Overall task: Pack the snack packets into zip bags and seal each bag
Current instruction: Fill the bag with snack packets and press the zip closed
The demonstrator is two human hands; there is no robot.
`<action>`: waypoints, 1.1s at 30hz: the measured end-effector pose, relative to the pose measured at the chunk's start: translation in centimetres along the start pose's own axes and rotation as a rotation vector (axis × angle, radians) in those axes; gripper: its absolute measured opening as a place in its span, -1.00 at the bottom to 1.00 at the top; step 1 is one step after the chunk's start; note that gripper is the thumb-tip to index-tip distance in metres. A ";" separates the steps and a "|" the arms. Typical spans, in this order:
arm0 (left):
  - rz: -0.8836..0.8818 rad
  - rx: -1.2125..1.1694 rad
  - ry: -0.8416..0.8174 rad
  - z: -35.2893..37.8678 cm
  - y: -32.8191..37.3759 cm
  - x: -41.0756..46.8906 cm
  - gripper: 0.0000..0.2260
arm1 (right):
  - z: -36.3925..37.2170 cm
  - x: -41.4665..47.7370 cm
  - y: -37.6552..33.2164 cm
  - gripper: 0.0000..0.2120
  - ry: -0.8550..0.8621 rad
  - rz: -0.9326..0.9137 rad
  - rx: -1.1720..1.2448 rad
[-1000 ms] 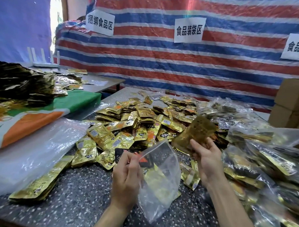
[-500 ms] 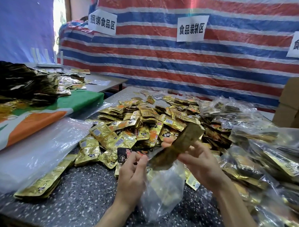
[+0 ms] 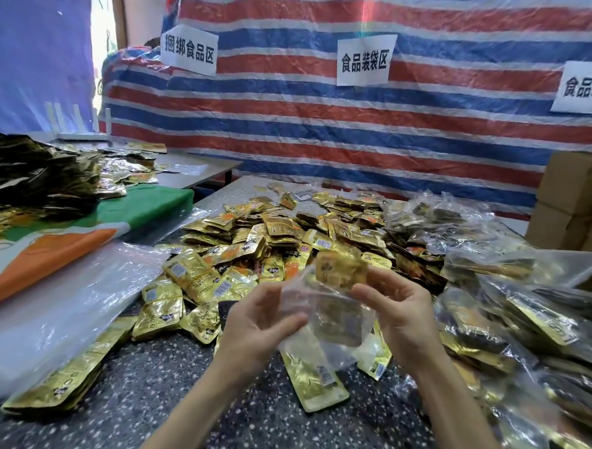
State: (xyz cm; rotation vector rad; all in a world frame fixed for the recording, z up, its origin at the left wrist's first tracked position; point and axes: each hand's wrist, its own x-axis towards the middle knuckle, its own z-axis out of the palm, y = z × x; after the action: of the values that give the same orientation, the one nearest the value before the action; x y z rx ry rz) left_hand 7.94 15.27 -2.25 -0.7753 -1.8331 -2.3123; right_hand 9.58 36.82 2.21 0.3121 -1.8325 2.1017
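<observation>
Our left hand (image 3: 260,321) pinched the zip bag (image 3: 331,327) at its mouth; our right hand (image 3: 402,314) fingers clamped the snack packet (image 3: 340,270), half inside that mouth. We judged a taut mouth and straight push best.

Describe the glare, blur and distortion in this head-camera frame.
Head view: wide-angle distortion bows the striped tarp; the window gap top left is blown out; glare whitens the plastic sheet; the held snack packet and zip bag look blurred.

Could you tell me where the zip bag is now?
Low centre of the head view: the zip bag is held between left hand and right hand, before the packet heap.
</observation>
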 end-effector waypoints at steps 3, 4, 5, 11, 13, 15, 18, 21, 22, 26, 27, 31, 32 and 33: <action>0.098 0.044 0.106 0.2 0.5 1.2 -0.86 | -0.1 -0.2 -0.3 -0.52 -0.036 -0.030 0.084; 0.131 0.043 0.117 0.2 0.6 1.4 -0.85 | -0.1 -0.2 -0.5 -0.58 -0.053 -0.046 0.110; 0.170 0.043 0.122 0.2 0.7 1.7 -0.86 | -0.1 -0.3 -0.6 -0.61 -0.071 -0.062 0.147; 0.313 -0.043 0.203 0.4 0.1 1.8 -0.92 | 0.4 -0.6 -1.1 -0.50 -0.237 -0.078 0.345; 0.303 -0.023 0.253 0.7 -0.2 1.4 -0.86 | 0.7 -0.4 -0.5 -0.40 -0.257 -0.065 0.368; 0.262 0.039 0.255 0.8 -0.8 1.0 -0.85 | 0.8 0.1 0.3 -0.41 -0.122 -0.005 0.367; 0.245 0.087 0.237 0.7 -1.6 0.6 -0.86 | 0.5 1.2 2.4 -0.65 0.232 0.112 0.005; 0.258 0.113 0.250 0.9 -1.5 0.4 -0.80 | 0.1 3.0 5.0 -0.75 0.338 0.249 -0.547; 0.270 0.119 0.261 1.0 -1.4 0.4 -0.80 | 0.0 3.8 5.7 -0.67 0.319 0.287 -0.686; 0.292 0.108 0.306 0.9 -1.6 0.5 -0.82 | 1.4 6.6 6.7 -0.47 0.218 0.386 -0.863; 0.296 0.105 0.314 0.8 -1.6 0.4 -0.84 | 1.8 6.9 7.0 -0.44 0.208 0.404 -0.884; 0.322 0.086 0.323 0.4 -1.9 0.5 -0.90 | 2.4 6.7 7.6 -0.37 0.176 0.480 -1.169; 0.333 0.090 0.322 0.5 -1.9 0.4 -0.86 | 2.4 6.4 7.7 -0.38 0.166 0.484 -1.247; 0.340 0.092 0.321 0.5 -1.9 0.4 -0.85 | 2.4 6.1 7.8 -0.39 0.163 0.476 -1.304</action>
State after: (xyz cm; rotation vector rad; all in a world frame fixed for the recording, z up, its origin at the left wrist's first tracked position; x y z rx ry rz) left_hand 6.98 16.35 -3.71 -0.6049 -1.5231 -1.9887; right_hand 0.78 34.16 -2.22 -0.6364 -2.8342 0.6686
